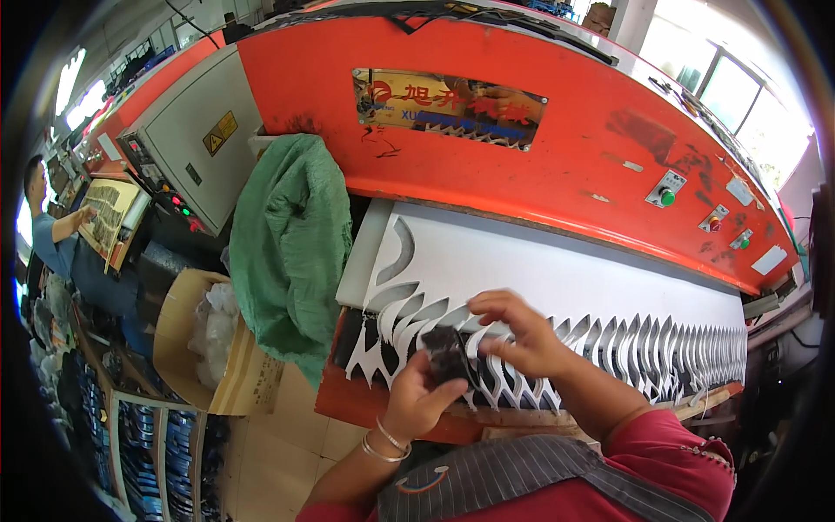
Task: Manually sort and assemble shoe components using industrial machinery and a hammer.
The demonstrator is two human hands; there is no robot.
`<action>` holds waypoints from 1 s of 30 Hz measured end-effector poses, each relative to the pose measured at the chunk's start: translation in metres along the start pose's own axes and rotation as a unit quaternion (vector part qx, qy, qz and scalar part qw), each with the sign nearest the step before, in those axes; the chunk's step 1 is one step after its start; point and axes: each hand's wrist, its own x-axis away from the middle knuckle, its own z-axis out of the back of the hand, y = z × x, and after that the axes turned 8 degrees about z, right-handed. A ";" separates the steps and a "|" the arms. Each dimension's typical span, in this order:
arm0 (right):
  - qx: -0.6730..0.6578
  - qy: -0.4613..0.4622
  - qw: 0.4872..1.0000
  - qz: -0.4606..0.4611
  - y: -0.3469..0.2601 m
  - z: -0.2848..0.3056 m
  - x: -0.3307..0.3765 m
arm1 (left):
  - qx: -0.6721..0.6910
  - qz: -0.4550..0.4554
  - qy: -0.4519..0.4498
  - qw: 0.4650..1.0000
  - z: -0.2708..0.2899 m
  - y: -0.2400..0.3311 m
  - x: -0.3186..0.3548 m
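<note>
My left hand (413, 402) grips a small stack of black, flat pieces (445, 355), its thumb along the near side. My right hand (528, 341) hovers just to the right of the stack, its fingers and thumb spread apart with nothing visible between them. Beneath both hands lies a large white sheet (522, 257) on the machine bed. Along its near side runs a long row of curved, pointed white shapes (626, 348), with dark material showing in the gaps. Single S-shaped curves stand at its left end. Exactly what the black pieces are cannot be made out.
A red machine (574, 104) with a green button (667, 197) rises behind the sheet. To the left hang a green woven sack (291, 252) and a cardboard box (178, 335) holding clear plastic bags. A grey control cabinet (196, 130) and another person (65, 235) are farther left.
</note>
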 end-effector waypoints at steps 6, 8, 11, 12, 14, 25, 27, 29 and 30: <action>-0.154 -0.311 0.935 -0.078 -0.014 0.010 0.045 | 0.015 0.138 -0.121 0.983 -0.022 0.003 0.034; -0.116 -0.313 0.929 -0.160 -0.020 0.006 0.057 | -0.001 0.139 -0.121 0.983 -0.028 0.001 0.042; -0.078 -0.250 0.960 -0.102 -0.028 -0.004 0.075 | -0.023 0.166 -0.107 0.980 -0.036 -0.002 0.049; -0.081 -0.242 0.959 -0.125 -0.028 -0.007 0.079 | -0.021 0.181 -0.114 0.977 -0.037 -0.002 0.050; -0.083 -0.216 0.968 -0.099 -0.027 -0.009 0.086 | -0.020 0.184 -0.123 0.975 -0.041 -0.003 0.052; 0.021 -0.181 0.978 -0.098 -0.031 -0.015 0.081 | -0.157 0.132 -0.042 0.978 -0.050 0.005 0.051; -0.098 -0.206 0.959 -0.167 -0.022 -0.016 0.068 | -0.161 0.089 0.020 0.983 -0.047 0.005 0.045; -0.200 -0.205 0.932 -0.223 -0.013 -0.021 0.059 | -0.080 0.091 0.048 0.992 -0.043 0.005 0.042; -0.300 -0.120 0.934 -0.152 -0.014 -0.024 0.062 | -0.039 0.063 0.100 0.992 -0.042 0.004 0.041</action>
